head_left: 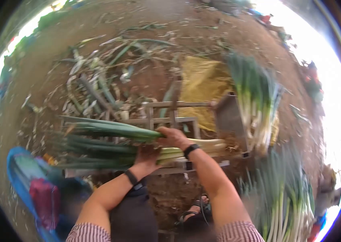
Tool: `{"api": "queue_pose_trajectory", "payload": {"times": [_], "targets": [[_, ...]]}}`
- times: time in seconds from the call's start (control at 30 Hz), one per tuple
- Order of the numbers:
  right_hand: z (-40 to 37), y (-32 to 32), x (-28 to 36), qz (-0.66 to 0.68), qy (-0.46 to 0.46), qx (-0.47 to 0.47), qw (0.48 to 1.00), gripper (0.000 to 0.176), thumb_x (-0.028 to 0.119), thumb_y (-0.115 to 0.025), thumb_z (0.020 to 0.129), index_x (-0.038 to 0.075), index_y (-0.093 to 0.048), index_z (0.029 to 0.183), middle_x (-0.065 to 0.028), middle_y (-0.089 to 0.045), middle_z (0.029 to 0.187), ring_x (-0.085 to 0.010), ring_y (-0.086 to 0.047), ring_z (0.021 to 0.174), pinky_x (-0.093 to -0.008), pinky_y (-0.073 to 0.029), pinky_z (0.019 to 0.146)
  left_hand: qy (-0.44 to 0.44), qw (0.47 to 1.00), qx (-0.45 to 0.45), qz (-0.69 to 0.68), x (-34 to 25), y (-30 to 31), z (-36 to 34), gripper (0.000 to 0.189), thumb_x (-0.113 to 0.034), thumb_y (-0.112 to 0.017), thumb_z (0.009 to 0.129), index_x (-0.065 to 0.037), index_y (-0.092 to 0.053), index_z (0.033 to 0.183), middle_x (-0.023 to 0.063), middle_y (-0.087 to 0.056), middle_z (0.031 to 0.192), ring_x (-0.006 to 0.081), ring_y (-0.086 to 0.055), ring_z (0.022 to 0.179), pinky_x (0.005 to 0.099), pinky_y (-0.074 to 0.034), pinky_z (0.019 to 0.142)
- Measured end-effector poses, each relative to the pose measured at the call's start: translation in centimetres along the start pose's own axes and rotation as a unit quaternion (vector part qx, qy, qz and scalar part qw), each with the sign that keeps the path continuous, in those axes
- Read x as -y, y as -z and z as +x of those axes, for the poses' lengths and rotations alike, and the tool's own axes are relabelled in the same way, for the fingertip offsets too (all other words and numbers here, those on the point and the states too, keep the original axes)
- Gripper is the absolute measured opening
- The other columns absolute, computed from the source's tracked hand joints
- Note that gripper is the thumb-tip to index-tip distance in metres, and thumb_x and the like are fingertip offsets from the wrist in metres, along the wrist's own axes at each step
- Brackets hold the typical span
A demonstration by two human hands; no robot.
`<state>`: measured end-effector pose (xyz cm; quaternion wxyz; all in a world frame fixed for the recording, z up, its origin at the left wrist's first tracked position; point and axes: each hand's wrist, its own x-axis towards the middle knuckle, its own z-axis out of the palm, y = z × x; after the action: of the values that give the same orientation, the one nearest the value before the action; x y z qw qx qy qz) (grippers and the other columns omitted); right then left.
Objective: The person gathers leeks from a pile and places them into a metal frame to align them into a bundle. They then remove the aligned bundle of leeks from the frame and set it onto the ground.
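Observation:
Several long leeks (110,130) lie crosswise in front of me over a low frame (186,104), green leaves to the left and white stalks with roots to the right. My right hand (173,138) is closed round the upper leeks, where the leaves meet the stalks. Just below it, my left hand (148,157) grips the lower ones; its fingers are partly hidden and blurred. The root ends lie near an upright grey metal plate (231,121) at the right end of the frame.
A leek bundle (255,101) leans beyond the plate, beside a yellow sack (202,80). More leeks (287,197) lie lower right. Leaf scraps (98,92) litter the dirt floor (146,76). A blue sheet or container (17,161) and a dark red bag (43,203) are at left.

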<state>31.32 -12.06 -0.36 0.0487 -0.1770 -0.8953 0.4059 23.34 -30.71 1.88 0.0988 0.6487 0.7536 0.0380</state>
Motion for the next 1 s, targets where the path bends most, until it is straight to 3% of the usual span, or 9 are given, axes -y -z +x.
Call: {"api": "queue_pose_trajectory", "payload": {"times": [0.07,0.17,0.27,0.43,0.53,0.67,0.7,0.83,1.0], "targets": [[-0.2,0.2,0.5,-0.071,-0.021,0.060,0.995,0.042,0.034,-0.066,0.085,0.012,-0.055,0.119,-0.0150,-0.066,0.101,-0.0358,-0.063,0.094,-0.0445,-0.051,0.078,-0.006,0.999,0.038,-0.032,0.4,-0.3,0.4,0.086,-0.045,-0.075,0.072,-0.011,-0.037,0.141,0.0199,-0.041,0.134,0.0412,-0.034,0.129,0.0604,-0.023,0.107],[-0.6,-0.7,-0.6,-0.064,0.080,0.020,0.994,0.034,0.027,-0.063,0.086,0.012,-0.055,0.116,-0.0124,-0.061,0.108,-0.0347,-0.061,0.098,-0.0447,-0.050,0.080,-0.003,0.998,0.035,-0.047,0.7,-1.1,0.2,0.086,-0.045,-0.074,0.074,-0.012,-0.035,0.143,0.0191,-0.036,0.140,0.0426,-0.028,0.134,0.0601,-0.019,0.110],[-1.3,-0.9,0.2,-0.133,0.080,0.017,0.988,0.032,0.023,-0.062,0.085,0.013,-0.055,0.115,-0.0098,-0.057,0.111,-0.0331,-0.059,0.102,-0.0437,-0.049,0.084,0.008,0.995,0.079,-0.057,0.9,-1.4,0.4,0.086,-0.044,-0.074,0.074,-0.013,-0.034,0.144,0.0188,-0.033,0.142,0.0421,-0.027,0.135,0.0604,-0.018,0.110],[-3.1,-0.8,0.9,-0.199,0.137,-0.100,0.965,0.038,0.016,-0.067,0.079,0.018,-0.058,0.116,-0.0050,-0.057,0.103,-0.0250,-0.056,0.100,-0.0383,-0.039,0.088,-0.009,0.999,-0.006,-0.036,1.1,-2.1,-0.1,0.083,-0.040,-0.077,0.070,-0.013,-0.040,0.140,0.0178,-0.034,0.137,0.0385,-0.030,0.132,0.0567,-0.021,0.109],[-4.0,-1.1,0.6,-0.197,0.101,-0.114,0.968,0.037,0.015,-0.069,0.077,0.019,-0.062,0.113,-0.0045,-0.057,0.102,-0.0247,-0.056,0.100,-0.0390,-0.039,0.088,-0.014,0.998,0.004,-0.062,1.3,-1.9,-0.1,0.083,-0.039,-0.078,0.069,-0.012,-0.041,0.139,0.0177,-0.036,0.131,0.0381,-0.034,0.127,0.0556,-0.026,0.106],[-3.6,-0.9,-0.5,-0.153,0.062,-0.034,0.986,0.034,0.020,-0.065,0.082,0.022,-0.063,0.116,-0.0033,-0.058,0.102,-0.0254,-0.056,0.102,-0.0418,-0.041,0.088,-0.034,0.997,0.012,-0.073,1.6,-1.0,-0.2,0.082,-0.037,-0.079,0.067,-0.010,-0.044,0.136,0.0179,-0.038,0.125,0.0371,-0.038,0.120,0.0530,-0.030,0.104],[-3.5,-0.8,-0.9,-0.144,0.053,-0.014,0.988,0.033,0.023,-0.063,0.086,0.023,-0.062,0.119,-0.0034,-0.058,0.103,-0.0255,-0.056,0.105,-0.0429,-0.042,0.089,-0.065,0.995,-0.034,-0.074,2.1,-1.4,-0.4,0.082,-0.037,-0.080,0.066,-0.003,-0.046,0.132,0.0173,-0.038,0.124,0.0362,-0.038,0.121,0.0489,-0.031,0.105],[-3.0,-0.8,-1.4,-0.151,0.020,0.025,0.988,0.033,0.026,-0.061,0.087,0.023,-0.061,0.120,-0.0043,-0.059,0.104,-0.0258,-0.056,0.107,-0.0431,-0.042,0.090,-0.137,0.985,-0.082,-0.063,3.5,-1.5,-0.7,0.079,-0.037,-0.079,0.067,0.004,-0.048,0.127,0.0159,-0.039,0.124,0.0344,-0.039,0.121,0.0435,-0.031,0.107],[-3.4,-1.2,-1.6,-0.167,0.039,0.018,0.985,0.031,0.029,-0.059,0.089,0.023,-0.061,0.119,-0.0037,-0.061,0.102,-0.0258,-0.057,0.106,-0.0434,-0.043,0.088,-0.142,0.982,-0.102,-0.069,3.3,-1.0,-0.6,0.070,-0.032,-0.077,0.068,0.002,-0.051,0.123,0.0139,-0.043,0.121,0.0314,-0.041,0.120,0.0434,-0.031,0.107]]}}
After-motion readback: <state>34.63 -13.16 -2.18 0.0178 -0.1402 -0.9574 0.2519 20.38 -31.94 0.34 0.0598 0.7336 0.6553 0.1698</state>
